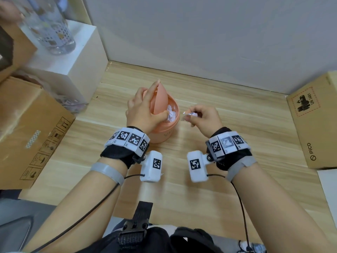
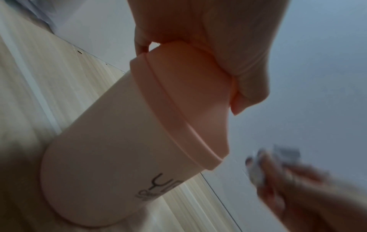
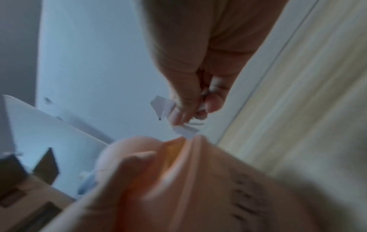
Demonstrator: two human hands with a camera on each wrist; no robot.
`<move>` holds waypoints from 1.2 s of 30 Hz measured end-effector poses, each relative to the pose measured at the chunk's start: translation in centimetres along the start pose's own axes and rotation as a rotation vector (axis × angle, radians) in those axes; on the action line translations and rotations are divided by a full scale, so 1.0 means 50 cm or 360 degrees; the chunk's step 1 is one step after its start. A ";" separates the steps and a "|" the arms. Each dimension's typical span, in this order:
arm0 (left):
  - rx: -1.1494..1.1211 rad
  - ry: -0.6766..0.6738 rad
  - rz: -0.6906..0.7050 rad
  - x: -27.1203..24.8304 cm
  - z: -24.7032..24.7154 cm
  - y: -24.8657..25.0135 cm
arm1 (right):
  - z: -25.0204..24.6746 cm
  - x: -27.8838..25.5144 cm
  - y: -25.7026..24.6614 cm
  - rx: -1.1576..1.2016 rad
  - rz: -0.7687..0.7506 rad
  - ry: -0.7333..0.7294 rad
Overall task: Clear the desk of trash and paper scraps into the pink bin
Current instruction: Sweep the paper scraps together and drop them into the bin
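Note:
The pink bin (image 1: 162,133) stands upright in the middle of the wooden desk. My left hand (image 1: 145,106) grips its swing lid (image 1: 161,96) from above and holds it tilted up, thumb at the opening. White paper scraps (image 1: 171,114) lie inside. Just right of the rim, my right hand (image 1: 196,115) pinches a small bunch of paper scraps (image 1: 188,114) in its fingertips. The left wrist view shows the bin (image 2: 119,149) with fingers curled over the lid (image 2: 188,87). In the right wrist view the pinched scraps (image 3: 161,105) hang just above the bin's rim (image 3: 190,157).
A large cardboard box (image 1: 31,128) sits at the left. Behind it a white box (image 1: 78,57) carries a clear glass jar (image 1: 52,28), with another person's hand (image 1: 9,11) beside it. A brown Pico carton (image 1: 317,125) lies at the right. The wall closes the back.

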State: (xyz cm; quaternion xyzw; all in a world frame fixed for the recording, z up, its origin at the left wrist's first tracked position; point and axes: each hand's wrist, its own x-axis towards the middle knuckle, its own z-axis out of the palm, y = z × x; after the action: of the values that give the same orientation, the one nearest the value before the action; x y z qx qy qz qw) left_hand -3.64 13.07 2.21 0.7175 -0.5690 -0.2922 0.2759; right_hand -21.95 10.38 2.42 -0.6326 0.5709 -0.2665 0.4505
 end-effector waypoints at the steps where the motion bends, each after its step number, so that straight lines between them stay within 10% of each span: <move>1: -0.0005 -0.0005 -0.0011 0.000 0.000 0.000 | 0.007 0.014 -0.025 -0.0008 -0.0040 0.0001; 8: 0.0008 -0.0045 -0.0027 0.000 -0.003 0.000 | 0.045 0.065 -0.088 -0.0758 -0.0037 -0.0221; 16: -0.0009 -0.0021 -0.0029 -0.001 -0.002 0.002 | 0.021 0.046 -0.081 -0.0480 -0.0105 -0.0156; 26: -0.0032 0.0017 -0.0003 -0.002 0.000 0.002 | -0.026 -0.095 0.196 -0.0593 0.0469 -0.0401; 36: -0.0020 0.0067 0.0078 0.006 0.011 -0.015 | 0.008 -0.109 0.265 -0.0676 0.0060 -0.0423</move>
State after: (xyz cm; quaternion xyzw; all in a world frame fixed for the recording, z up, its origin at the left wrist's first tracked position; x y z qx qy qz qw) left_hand -3.49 12.89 1.27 0.7075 -0.5786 -0.2737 0.2994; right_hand -29.12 16.48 -8.36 -0.7317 0.5615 -0.0465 0.3836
